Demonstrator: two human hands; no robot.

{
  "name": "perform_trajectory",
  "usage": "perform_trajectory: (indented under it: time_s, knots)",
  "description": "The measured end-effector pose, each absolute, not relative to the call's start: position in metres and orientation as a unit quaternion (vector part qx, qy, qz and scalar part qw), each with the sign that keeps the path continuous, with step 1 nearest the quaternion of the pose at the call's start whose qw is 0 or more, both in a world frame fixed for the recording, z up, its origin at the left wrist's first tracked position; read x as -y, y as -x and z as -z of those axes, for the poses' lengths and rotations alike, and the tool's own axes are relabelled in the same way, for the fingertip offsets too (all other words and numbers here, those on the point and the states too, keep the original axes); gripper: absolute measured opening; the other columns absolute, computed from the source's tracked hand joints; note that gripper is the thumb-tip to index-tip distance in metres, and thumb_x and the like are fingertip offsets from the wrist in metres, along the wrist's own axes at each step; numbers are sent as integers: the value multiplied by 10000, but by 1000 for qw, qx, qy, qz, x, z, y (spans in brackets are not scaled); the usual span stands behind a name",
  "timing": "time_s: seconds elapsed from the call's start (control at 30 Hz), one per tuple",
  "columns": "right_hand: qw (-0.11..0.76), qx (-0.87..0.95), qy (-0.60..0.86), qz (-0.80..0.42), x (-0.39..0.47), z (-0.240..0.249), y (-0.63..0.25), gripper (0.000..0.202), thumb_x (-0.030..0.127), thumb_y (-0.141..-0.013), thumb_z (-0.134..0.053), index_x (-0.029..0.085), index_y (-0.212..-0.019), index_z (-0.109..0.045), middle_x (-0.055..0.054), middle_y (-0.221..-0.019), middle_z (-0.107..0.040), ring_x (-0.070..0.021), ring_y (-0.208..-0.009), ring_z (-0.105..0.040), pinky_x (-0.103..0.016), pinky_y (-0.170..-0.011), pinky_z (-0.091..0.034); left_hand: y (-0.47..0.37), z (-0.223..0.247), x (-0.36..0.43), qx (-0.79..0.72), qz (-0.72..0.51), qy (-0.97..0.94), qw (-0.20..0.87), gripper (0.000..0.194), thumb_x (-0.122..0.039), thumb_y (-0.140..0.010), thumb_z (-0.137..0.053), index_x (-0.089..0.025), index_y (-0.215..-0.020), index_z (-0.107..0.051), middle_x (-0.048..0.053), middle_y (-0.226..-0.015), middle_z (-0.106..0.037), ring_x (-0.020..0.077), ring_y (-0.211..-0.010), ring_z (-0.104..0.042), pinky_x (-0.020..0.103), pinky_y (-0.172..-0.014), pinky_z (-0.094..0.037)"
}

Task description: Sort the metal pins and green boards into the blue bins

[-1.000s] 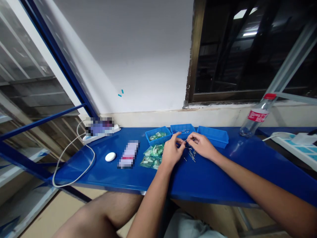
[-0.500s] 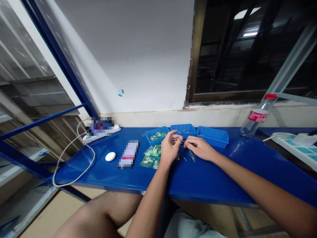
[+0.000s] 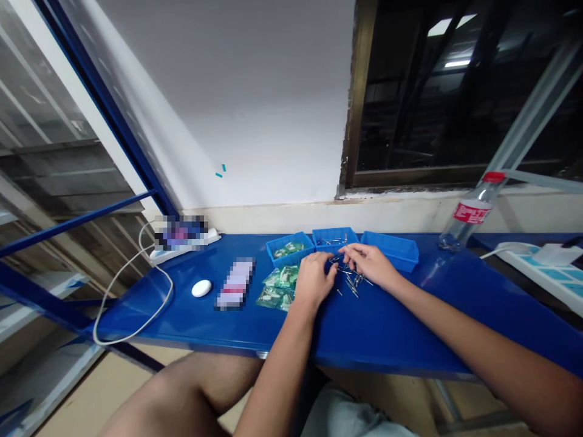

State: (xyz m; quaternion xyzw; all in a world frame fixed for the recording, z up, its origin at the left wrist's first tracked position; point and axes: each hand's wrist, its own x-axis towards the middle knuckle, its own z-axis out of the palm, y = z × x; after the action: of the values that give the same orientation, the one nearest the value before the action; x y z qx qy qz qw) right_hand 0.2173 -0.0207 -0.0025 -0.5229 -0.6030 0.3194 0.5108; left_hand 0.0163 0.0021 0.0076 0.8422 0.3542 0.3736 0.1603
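Several thin metal pieces (image 3: 351, 284) lie loose on the blue table (image 3: 387, 331). My left hand (image 3: 315, 277) is at their left edge, palm down, thumb apart from the curved fingers, with nothing visible in it. Over the back of the pieces is my right hand (image 3: 362, 260), its fingertips pinched together; what they hold is too small to make out. Green plastic packets (image 3: 277, 285) rest left of my left hand. Behind the hands stand a blue bin with packets (image 3: 290, 249), a middle bin with metal pieces (image 3: 336, 238) and a right blue bin (image 3: 396, 252).
A white oval object (image 3: 201, 288) and a blurred flat item (image 3: 235, 284) lie on the left. A white power strip (image 3: 182, 246) with a looping cable is at the back left. A bottle with a red cap (image 3: 473, 212) stands at the back right.
My left hand has turned palm down and lowered toward the table. My right hand has shifted slightly, and more of the metal pieces show between the hands.
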Motion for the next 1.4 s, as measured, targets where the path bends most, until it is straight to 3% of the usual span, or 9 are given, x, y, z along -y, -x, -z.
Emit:
perform_trajectory:
  time_s: [0.2, 0.37, 0.5, 0.73, 0.9, 1.1, 1.23, 1.4]
  knots:
    - [540, 537, 525, -379, 13, 4, -220, 487, 657, -888, -664, 190, -1002, -740, -23, -748, -675, -123, -529, -561, -227, -417, -365, -16, -5, -4, -379, -282, -876, 97, 231, -234, -921, -706, -232, -1141, -780, 119, -1182, -781, 300, -1158, -693, 461, -1067, -487]
    - [495, 581, 570, -303, 11, 3, -219, 484, 656, -935, -606, 203, -844, -751, -12, -600, -661, -144, -455, -534, -271, -446, -389, -16, -7, -4, -400, -261, -873, 100, 221, -163, -916, -683, -237, -1092, -794, 105, -1115, -801, 289, -1071, -723, 423, -1016, -506]
    - [445, 675, 565, -164, 20, -1, -216, 355, 538, -968, -616, 241, -840, -762, -30, -731, -762, -212, -651, -683, -318, -608, -505, -16, -7, -4, -400, -264, -872, 99, 186, -115, -931, -636, -232, -989, -769, 82, -1028, -797, 266, -995, -717, 390, -968, -502]
    - [413, 744, 517, -93, 24, -2, -212, 195, 346, -976, -614, 238, -953, -775, -50, -917, -783, -224, -813, -715, -352, -769, -549, -16, -2, -5, -374, -314, -866, 110, 126, -115, -969, -597, -232, -969, -643, 52, -1000, -754, 256, -1017, -673, 381, -940, -474]
    - [386, 769, 501, -92, 24, -2, -213, 167, 301, -958, -644, 227, -1028, -777, -53, -954, -773, -198, -777, -691, -322, -708, -529, -17, -2, -6, -342, -375, -838, 199, 108, -139, -1010, -554, -238, -1028, -595, 33, -997, -742, 203, -917, -708, 299, -833, -525]
    - [433, 731, 521, -79, 28, -7, -212, 126, 319, -947, -682, 220, -940, -760, -37, -868, -763, -184, -715, -666, -308, -670, -515, -16, -7, -2, -340, -438, -816, 162, 162, -191, -1027, -565, -216, -1153, -664, 89, -1146, -746, 235, -1100, -708, 364, -1003, -549]
    - [460, 716, 522, -62, 30, -7, -210, 104, 306, -941, -686, 224, -906, -739, -32, -849, -741, -186, -724, -651, -315, -669, -504, -17, -9, 0, -339, -419, -823, 176, 266, -233, -1038, -557, -220, -1248, -719, 82, -1193, -778, 244, -1116, -730, 392, -1042, -562]
    - [458, 740, 486, -85, 30, -3, -207, 97, 284, -945, -657, 229, -913, -730, -42, -922, -748, -170, -682, -615, -316, -649, -504, -18, -12, 1, -342, -426, -803, 240, 256, -210, -1008, -586, -204, -1173, -783, 71, -1208, -794, 242, -1134, -748, 386, -1063, -567]
